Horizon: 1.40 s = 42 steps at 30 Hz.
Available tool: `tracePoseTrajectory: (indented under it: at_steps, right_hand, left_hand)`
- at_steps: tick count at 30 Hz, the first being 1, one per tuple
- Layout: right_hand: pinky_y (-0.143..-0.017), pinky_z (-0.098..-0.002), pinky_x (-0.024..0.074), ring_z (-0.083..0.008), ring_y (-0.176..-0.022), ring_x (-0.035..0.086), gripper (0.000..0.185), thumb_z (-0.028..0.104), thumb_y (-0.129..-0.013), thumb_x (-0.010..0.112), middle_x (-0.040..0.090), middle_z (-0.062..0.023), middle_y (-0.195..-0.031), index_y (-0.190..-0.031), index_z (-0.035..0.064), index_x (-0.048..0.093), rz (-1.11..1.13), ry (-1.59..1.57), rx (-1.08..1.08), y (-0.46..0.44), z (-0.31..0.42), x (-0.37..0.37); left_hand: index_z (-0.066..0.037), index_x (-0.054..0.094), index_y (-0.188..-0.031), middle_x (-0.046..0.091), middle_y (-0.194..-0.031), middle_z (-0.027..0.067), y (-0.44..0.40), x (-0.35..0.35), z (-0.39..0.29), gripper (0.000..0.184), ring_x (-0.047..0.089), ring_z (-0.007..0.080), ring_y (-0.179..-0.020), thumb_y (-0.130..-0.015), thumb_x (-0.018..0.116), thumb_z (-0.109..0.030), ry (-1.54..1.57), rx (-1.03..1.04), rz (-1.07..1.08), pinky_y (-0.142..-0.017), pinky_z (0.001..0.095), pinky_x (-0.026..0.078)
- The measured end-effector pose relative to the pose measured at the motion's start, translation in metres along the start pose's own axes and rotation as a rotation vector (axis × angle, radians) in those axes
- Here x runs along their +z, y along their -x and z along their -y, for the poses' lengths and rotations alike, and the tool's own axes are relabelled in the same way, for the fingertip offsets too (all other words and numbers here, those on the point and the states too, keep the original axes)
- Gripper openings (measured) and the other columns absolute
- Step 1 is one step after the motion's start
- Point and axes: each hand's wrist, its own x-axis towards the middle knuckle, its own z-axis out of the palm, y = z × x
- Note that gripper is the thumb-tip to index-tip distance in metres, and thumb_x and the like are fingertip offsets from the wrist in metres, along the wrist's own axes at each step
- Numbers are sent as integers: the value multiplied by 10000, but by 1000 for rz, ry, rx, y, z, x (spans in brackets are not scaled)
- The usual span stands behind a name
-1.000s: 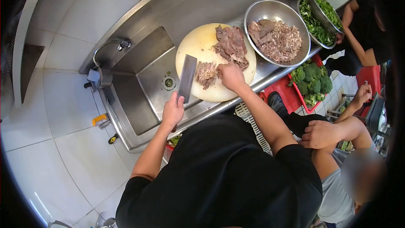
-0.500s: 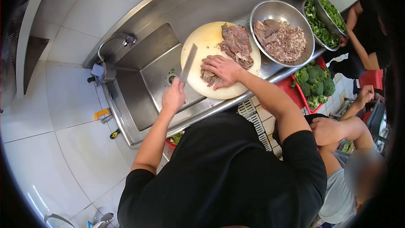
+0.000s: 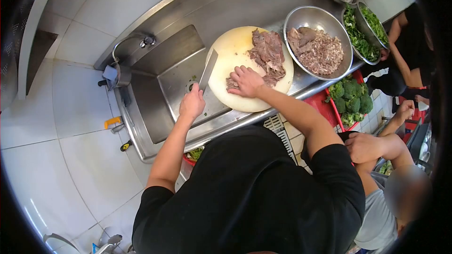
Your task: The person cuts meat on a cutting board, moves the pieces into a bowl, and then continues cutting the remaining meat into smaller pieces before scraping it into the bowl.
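My left hand [image 3: 191,105] is closed around the handle of a kitchen knife [image 3: 207,71], whose blade points away from me over the left edge of a round cutting board [image 3: 227,51]. On the board, my right hand [image 3: 247,83] lies palm down with its fingers spread over cut brown meat [image 3: 230,83], partly hiding it. Beyond that hand is a larger slab of cooked meat [image 3: 267,49]. The blade is apart from the meat. Just right of the board stands a steel bowl [image 3: 294,19] holding chopped meat [image 3: 325,56] and a bigger piece.
Left of the board is a steel sink [image 3: 141,113], with a faucet [image 3: 147,41] behind. Bowls of leafy greens [image 3: 360,37] stand at the far right. A red crate of broccoli [image 3: 351,96] sits below the counter. Co-workers' arms [image 3: 372,146] show close on my right.
The view has shifted slightly. Relative to the board, my right hand has slid a little left over the cut meat, and the knife has edged left.
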Motion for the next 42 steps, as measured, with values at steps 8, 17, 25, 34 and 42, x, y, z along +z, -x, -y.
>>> tracePoseTrajectory:
  at_steps: [8, 17, 25, 34, 42]
  right_hand:
    - [-929, -463, 486, -336, -1080, 566, 688, 646, -913, 639, 574, -164, -1132, -1185, 15, 596, -187, -110, 452, 10, 46, 25]
    - [-1139, -493, 413, -424, -1328, 476, 1034, 499, -745, 882, 489, -235, -1404, -1510, -12, 412, -325, -363, 284, 61, 31, 9]
    - [-1169, -533, 363, -425, -1379, 445, 1068, 572, -775, 833, 461, -235, -1474, -1542, -14, 375, -325, -204, 300, 50, 47, -6]
    - [-1153, -515, 360, -406, -1343, 471, 1014, 606, -833, 756, 509, -223, -1424, -1548, -11, 387, -238, -155, 374, 30, 50, 11]
    - [-907, -434, 565, -390, -1008, 717, 387, 133, -919, 587, 738, -262, -1052, -1265, -11, 685, -224, -651, 519, 19, -6, 8]
  left_hand:
    - [-40, 526, -1210, 698, -963, 352, 3, -8, -16, 242, 665, 555, -972, -1046, 530, -219, -29, 25, -34, -879, 636, 510]
    - [-8, 508, -1201, 701, -979, 361, 40, -13, -26, 248, 677, 547, -970, -1046, 508, -202, -51, 66, 114, -878, 639, 511]
    - [17, 509, -1192, 704, -991, 359, 22, -9, -6, 245, 684, 538, -980, -1042, 505, -177, -15, 154, 192, -898, 617, 517]
    - [7, 511, -1221, 707, -1022, 350, 17, -13, -4, 263, 694, 513, -1006, -1034, 515, -178, 15, 166, 207, -905, 598, 525]
    - [6, 515, -1236, 706, -1063, 340, 18, -5, -6, 295, 687, 507, -1041, -1031, 521, -205, 21, 95, 181, -936, 597, 518]
